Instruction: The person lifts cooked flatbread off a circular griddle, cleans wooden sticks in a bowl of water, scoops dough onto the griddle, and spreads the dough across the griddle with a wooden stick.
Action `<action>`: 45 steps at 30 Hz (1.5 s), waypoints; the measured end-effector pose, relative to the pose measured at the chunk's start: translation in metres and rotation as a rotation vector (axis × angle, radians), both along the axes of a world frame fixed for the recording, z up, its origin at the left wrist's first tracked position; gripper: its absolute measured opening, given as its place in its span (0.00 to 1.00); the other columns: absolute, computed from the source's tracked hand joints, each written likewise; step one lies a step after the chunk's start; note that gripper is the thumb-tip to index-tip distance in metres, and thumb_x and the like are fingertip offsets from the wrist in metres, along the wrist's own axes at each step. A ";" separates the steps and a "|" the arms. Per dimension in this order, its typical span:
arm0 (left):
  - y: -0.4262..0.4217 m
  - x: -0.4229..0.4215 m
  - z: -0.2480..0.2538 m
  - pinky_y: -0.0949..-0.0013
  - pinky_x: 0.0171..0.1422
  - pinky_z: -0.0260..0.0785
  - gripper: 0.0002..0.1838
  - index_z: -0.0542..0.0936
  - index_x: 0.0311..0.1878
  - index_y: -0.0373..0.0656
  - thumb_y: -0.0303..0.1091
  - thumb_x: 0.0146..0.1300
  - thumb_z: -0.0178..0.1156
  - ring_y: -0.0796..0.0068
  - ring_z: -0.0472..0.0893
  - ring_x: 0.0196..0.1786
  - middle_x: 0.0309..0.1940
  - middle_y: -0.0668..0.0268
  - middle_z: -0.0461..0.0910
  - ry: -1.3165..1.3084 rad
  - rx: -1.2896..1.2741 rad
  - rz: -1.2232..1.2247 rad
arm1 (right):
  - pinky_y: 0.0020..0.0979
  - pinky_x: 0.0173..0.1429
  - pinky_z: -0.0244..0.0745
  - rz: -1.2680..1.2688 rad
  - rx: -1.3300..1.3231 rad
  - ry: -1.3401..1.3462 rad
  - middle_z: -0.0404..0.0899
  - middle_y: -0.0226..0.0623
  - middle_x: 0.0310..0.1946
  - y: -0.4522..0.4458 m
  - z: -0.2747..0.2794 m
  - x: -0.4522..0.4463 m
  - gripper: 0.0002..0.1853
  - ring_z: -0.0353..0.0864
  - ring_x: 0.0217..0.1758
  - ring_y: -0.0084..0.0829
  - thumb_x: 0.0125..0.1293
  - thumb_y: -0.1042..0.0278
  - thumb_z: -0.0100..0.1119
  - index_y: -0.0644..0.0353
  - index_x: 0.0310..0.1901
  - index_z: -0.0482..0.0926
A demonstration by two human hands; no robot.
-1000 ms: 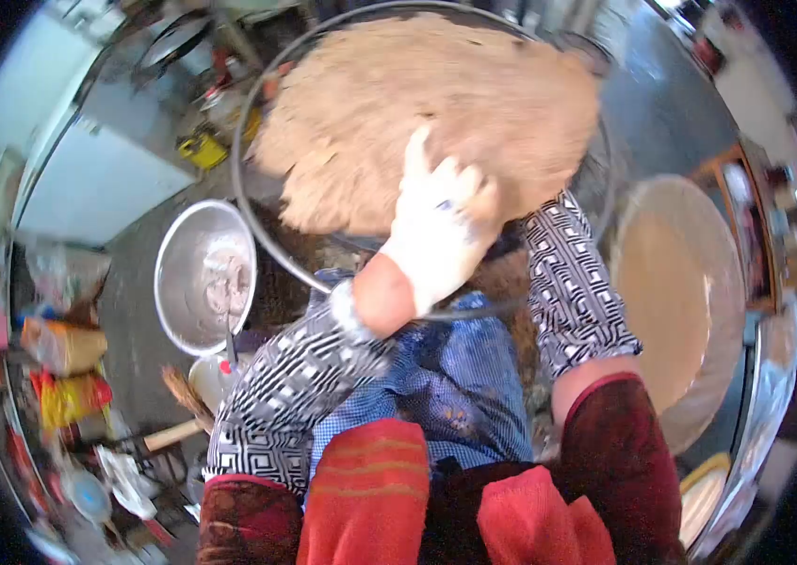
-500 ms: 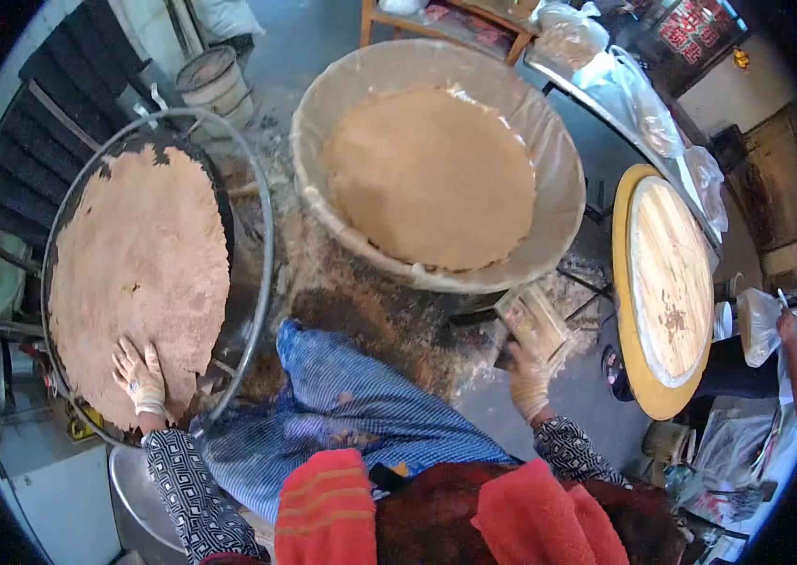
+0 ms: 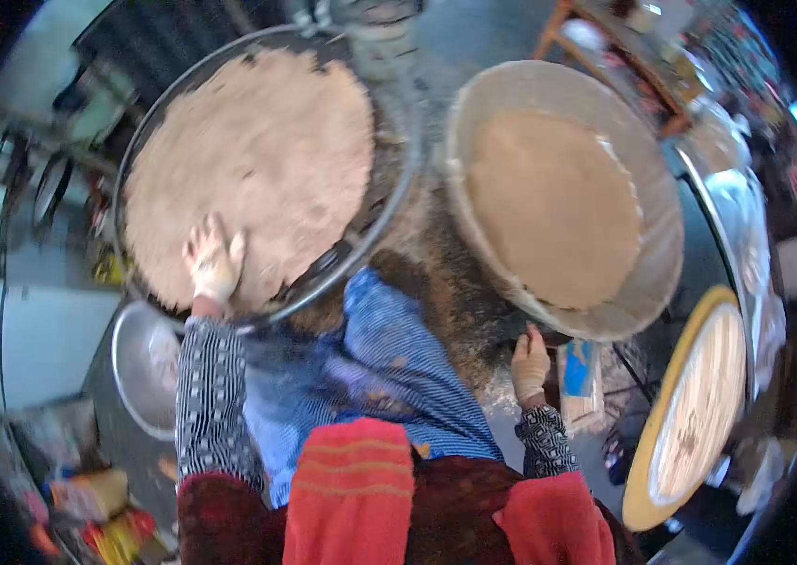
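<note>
Around me the grey floor [image 3: 474, 33] runs smooth at the far side, then turns brown and crumb-strewn toward the middle of the room. Dark ridged panelling [image 3: 168, 47] stands at the far left, and nearer on that side I see a pale, box-like cabinet [image 3: 55, 344]. Opposite, a brown wooden stand [image 3: 552, 34] sits beyond a metal-edged counter [image 3: 714, 218]. A bluish-white glare catches the upper right; the outer edges blur.
</note>
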State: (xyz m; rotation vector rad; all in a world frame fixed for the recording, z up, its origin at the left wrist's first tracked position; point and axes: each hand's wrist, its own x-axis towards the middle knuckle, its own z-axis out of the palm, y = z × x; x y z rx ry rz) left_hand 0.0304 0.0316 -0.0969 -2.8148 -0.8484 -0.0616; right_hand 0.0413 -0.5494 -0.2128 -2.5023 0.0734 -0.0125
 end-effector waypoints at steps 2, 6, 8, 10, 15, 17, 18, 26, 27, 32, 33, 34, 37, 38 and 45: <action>0.015 -0.003 -0.004 0.45 0.78 0.39 0.41 0.57 0.75 0.41 0.63 0.68 0.43 0.51 0.56 0.76 0.74 0.54 0.58 -0.003 -0.012 0.015 | 0.35 0.53 0.77 0.146 0.244 -0.037 0.82 0.49 0.48 0.078 0.039 0.005 0.15 0.84 0.49 0.42 0.71 0.69 0.54 0.64 0.56 0.77; 0.021 0.001 -0.004 0.46 0.79 0.34 0.43 0.54 0.76 0.42 0.65 0.68 0.41 0.52 0.50 0.78 0.76 0.55 0.54 0.053 -0.049 0.048 | 0.31 0.48 0.81 0.121 1.122 0.474 0.82 0.44 0.46 0.192 0.112 0.049 0.18 0.85 0.45 0.34 0.73 0.62 0.53 0.69 0.56 0.75; 0.022 0.000 -0.010 0.47 0.80 0.31 0.44 0.53 0.76 0.41 0.66 0.68 0.40 0.52 0.48 0.79 0.77 0.54 0.51 0.041 -0.122 0.033 | 0.35 0.49 0.82 0.124 1.241 0.550 0.79 0.48 0.48 0.235 0.129 0.080 0.25 0.84 0.46 0.38 0.72 0.57 0.55 0.71 0.59 0.70; 0.019 -0.005 -0.009 0.47 0.80 0.31 0.44 0.53 0.76 0.41 0.66 0.68 0.39 0.51 0.47 0.79 0.77 0.53 0.51 0.051 -0.143 0.023 | 0.38 0.44 0.82 0.061 1.231 0.626 0.78 0.46 0.47 0.274 0.128 0.114 0.28 0.83 0.46 0.39 0.66 0.52 0.62 0.67 0.57 0.70; -0.016 -0.030 0.017 0.48 0.79 0.39 0.42 0.57 0.73 0.37 0.63 0.69 0.43 0.46 0.54 0.76 0.73 0.46 0.56 -0.051 -0.391 -0.184 | 0.38 0.51 0.78 0.048 1.332 0.625 0.83 0.39 0.44 0.313 0.093 0.172 0.21 0.81 0.47 0.34 0.60 0.62 0.68 0.66 0.51 0.79; -0.030 -0.046 0.024 0.47 0.77 0.44 0.39 0.62 0.71 0.37 0.60 0.68 0.48 0.48 0.60 0.73 0.70 0.46 0.61 -0.235 -0.496 -0.279 | 0.32 0.56 0.74 0.226 1.264 0.479 0.84 0.38 0.44 0.299 0.076 0.196 0.17 0.81 0.48 0.32 0.62 0.64 0.64 0.68 0.48 0.82; -0.036 -0.053 0.028 0.47 0.77 0.44 0.39 0.62 0.70 0.37 0.60 0.68 0.48 0.48 0.60 0.73 0.69 0.46 0.62 -0.223 -0.460 -0.268 | 0.32 0.56 0.74 0.387 1.123 0.274 0.84 0.39 0.45 0.287 0.092 0.198 0.16 0.80 0.48 0.31 0.63 0.64 0.62 0.68 0.47 0.82; -0.116 -0.012 0.040 0.45 0.78 0.39 0.38 0.64 0.69 0.36 0.59 0.67 0.47 0.52 0.60 0.74 0.69 0.49 0.64 0.001 -0.565 -0.446 | 0.37 0.58 0.74 1.117 -0.103 -0.644 0.84 0.45 0.43 0.133 0.247 0.358 0.16 0.82 0.50 0.41 0.67 0.73 0.43 0.61 0.46 0.83; -0.136 -0.003 0.043 0.44 0.78 0.39 0.38 0.64 0.69 0.36 0.58 0.67 0.48 0.52 0.60 0.74 0.69 0.49 0.64 -0.021 -0.573 -0.513 | 0.37 0.59 0.74 1.041 -0.002 -0.439 0.84 0.44 0.43 0.106 0.267 0.390 0.17 0.82 0.49 0.40 0.68 0.73 0.42 0.62 0.47 0.83; -0.169 -0.004 0.060 0.43 0.76 0.43 0.35 0.67 0.66 0.38 0.52 0.63 0.56 0.53 0.63 0.72 0.66 0.51 0.68 -0.220 -0.560 -0.737 | 0.28 0.34 0.73 0.606 -0.097 -0.079 0.81 0.36 0.25 0.024 0.462 0.446 0.16 0.78 0.29 0.22 0.68 0.55 0.57 0.61 0.33 0.85; -0.167 -0.013 0.068 0.44 0.76 0.44 0.33 0.68 0.65 0.37 0.50 0.63 0.56 0.52 0.65 0.70 0.64 0.50 0.70 -0.236 -0.528 -0.690 | 0.29 0.29 0.70 0.623 -0.758 -0.296 0.78 0.36 0.21 0.020 0.506 0.462 0.15 0.76 0.25 0.21 0.68 0.59 0.57 0.61 0.31 0.84; -0.160 -0.024 0.077 0.44 0.75 0.46 0.30 0.69 0.64 0.37 0.47 0.63 0.55 0.51 0.66 0.69 0.63 0.48 0.70 -0.285 -0.595 -0.685 | 0.28 0.29 0.70 1.070 -0.691 -0.623 0.76 0.37 0.20 -0.003 0.527 0.499 0.14 0.74 0.23 0.20 0.67 0.62 0.57 0.63 0.30 0.84; -0.129 -0.062 0.055 0.49 0.70 0.56 0.26 0.72 0.61 0.35 0.41 0.64 0.57 0.48 0.71 0.63 0.58 0.46 0.73 -0.453 -0.465 -0.499 | 0.27 0.31 0.74 0.719 -0.667 -0.502 0.82 0.31 0.27 0.072 0.556 0.403 0.13 0.78 0.26 0.21 0.64 0.67 0.58 0.69 0.43 0.83; -0.116 -0.077 0.048 0.51 0.67 0.61 0.23 0.73 0.60 0.35 0.36 0.64 0.59 0.47 0.73 0.60 0.56 0.46 0.75 -0.493 -0.407 -0.435 | 0.28 0.30 0.73 0.830 -0.747 -0.706 0.81 0.33 0.25 0.094 0.545 0.377 0.13 0.77 0.25 0.22 0.62 0.68 0.58 0.70 0.42 0.82; -0.015 -0.171 0.001 0.46 0.64 0.60 0.14 0.76 0.50 0.42 0.37 0.65 0.56 0.54 0.73 0.59 0.50 0.57 0.76 -0.186 -0.031 -0.441 | 0.43 0.48 0.78 0.777 -0.215 -0.312 0.85 0.44 0.40 0.153 0.281 0.276 0.15 0.85 0.41 0.36 0.68 0.62 0.47 0.59 0.43 0.83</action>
